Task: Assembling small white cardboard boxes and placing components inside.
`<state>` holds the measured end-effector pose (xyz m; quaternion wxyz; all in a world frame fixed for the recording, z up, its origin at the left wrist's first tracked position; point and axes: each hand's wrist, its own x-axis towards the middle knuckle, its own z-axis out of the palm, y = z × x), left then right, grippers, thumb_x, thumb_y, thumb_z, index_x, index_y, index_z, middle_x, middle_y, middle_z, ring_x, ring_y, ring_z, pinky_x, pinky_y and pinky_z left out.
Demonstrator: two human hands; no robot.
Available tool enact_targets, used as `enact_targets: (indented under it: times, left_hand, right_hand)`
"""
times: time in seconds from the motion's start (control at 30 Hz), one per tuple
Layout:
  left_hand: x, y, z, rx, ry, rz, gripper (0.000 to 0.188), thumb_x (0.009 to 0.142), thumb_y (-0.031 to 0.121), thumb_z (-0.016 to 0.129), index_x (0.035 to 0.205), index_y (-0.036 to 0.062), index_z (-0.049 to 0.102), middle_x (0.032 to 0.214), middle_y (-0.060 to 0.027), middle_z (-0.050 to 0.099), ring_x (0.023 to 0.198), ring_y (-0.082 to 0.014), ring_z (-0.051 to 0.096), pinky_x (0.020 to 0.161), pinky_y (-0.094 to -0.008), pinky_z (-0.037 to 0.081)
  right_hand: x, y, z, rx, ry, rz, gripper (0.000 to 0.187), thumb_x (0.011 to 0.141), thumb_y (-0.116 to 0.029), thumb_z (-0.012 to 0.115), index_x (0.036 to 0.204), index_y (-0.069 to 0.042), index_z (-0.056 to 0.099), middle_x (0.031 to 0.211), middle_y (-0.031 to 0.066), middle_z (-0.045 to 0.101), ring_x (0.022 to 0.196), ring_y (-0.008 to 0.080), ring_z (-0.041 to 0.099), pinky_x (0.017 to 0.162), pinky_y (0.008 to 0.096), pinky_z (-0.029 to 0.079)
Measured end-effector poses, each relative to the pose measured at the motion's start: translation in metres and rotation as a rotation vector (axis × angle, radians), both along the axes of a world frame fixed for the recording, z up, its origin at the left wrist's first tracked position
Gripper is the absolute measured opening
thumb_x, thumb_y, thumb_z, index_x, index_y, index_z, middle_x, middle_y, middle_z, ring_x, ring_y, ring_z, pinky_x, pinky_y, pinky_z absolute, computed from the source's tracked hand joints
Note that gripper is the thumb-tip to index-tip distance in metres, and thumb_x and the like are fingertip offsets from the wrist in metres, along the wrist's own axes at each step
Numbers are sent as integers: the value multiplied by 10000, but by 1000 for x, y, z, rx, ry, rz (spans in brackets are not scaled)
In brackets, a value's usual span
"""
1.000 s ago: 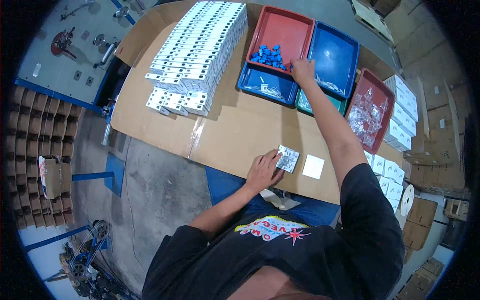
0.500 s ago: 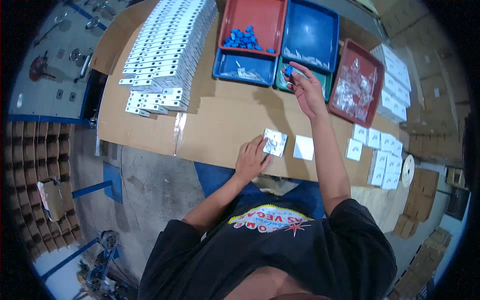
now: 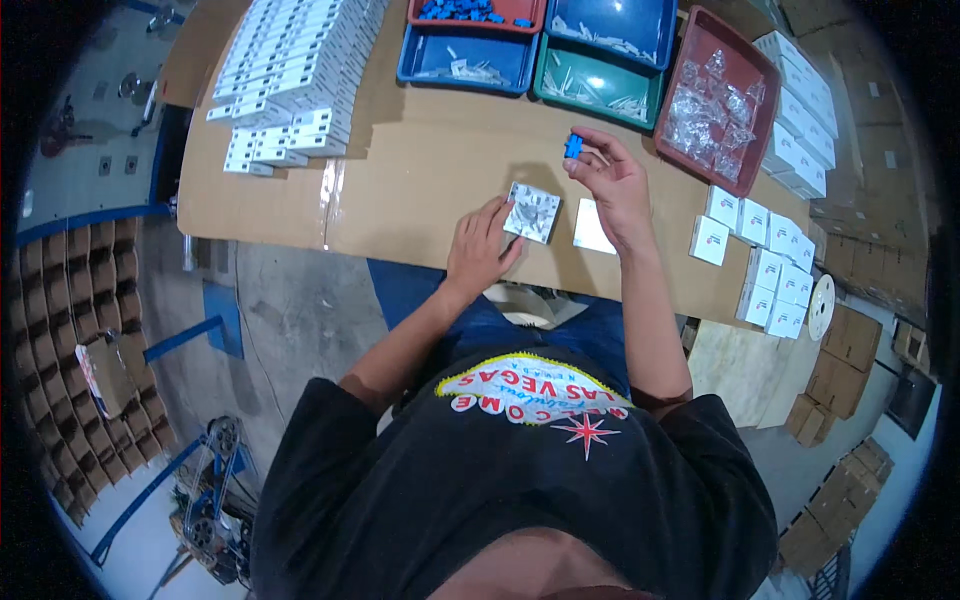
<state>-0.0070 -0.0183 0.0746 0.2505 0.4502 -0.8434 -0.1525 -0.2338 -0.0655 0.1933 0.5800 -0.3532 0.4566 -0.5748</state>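
Upper left of frame: rows of small white cardboard boxes (image 3: 290, 75) on the cardboard-covered worktop (image 3: 420, 190). Centre: left hand (image 3: 480, 250), fingers flat, pressing a small clear plastic packet (image 3: 531, 212) w/ white parts. Just right & slightly above: right hand (image 3: 612, 180) pinches a small blue plastic piece (image 3: 573, 146) at fingertips, near the packet, up-right of it. Right hand's closer to the blue piece; left to the packet.

Small blue plastic part (image 3: 573, 146) was pinched between the fingertips of the right hand (image 3: 612, 185), raised just above the cardboard-covered tabletop (image 3: 420, 170). Small square clear plastic bag holding pale pieces (image 3: 531, 212) lay flat on the tabletop, touched at its left edge by the left hand (image 3: 480, 250). White square card (image 3: 592, 227) lay flat just right of the bag.
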Motion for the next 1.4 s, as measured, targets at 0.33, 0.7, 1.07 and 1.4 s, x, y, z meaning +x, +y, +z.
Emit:
enact_targets:
  times: [0.33,0.7,1.07,1.4]
  left_hand:
    - [-2,-5,3,-11,-33,69,804,843,395,770,1471,-8,471,1444,-174,511,1385,-341,466,1125,-481,369]
    - [-2,-2,3,-41,-36,71,673,872,380,753,1403,19,552,1439,-150,526,1382,-308,480,1123,-472,372]
    - [-1,-4,1,-30,-15,73,627,862,370,758,1370,51,575,1437,-135,536,1383,-306,483,1116,-469,376]
    - [-1,-3,-1,-29,-42,79,495,944,317,693,1356,60,595,1422,-129,553,1379,-304,488,1127,-471,367]
  right_hand:
    - [-6,26,-64,156,304,59,398,871,35,771,1249,10,649,1036,67,684,965,102,655,841,252,553]
    - [30,25,-95,-146,1108,71,327,822,-208,805,1111,-79,726,1083,98,688,1034,308,657,925,437,465]
    - [38,11,-105,-199,1181,77,324,811,-192,794,1119,-115,731,1087,55,671,1106,281,608,942,432,421]
    - [35,9,-101,-211,1218,133,334,818,-205,789,1140,-128,742,1130,53,695,1120,291,610,952,442,428]
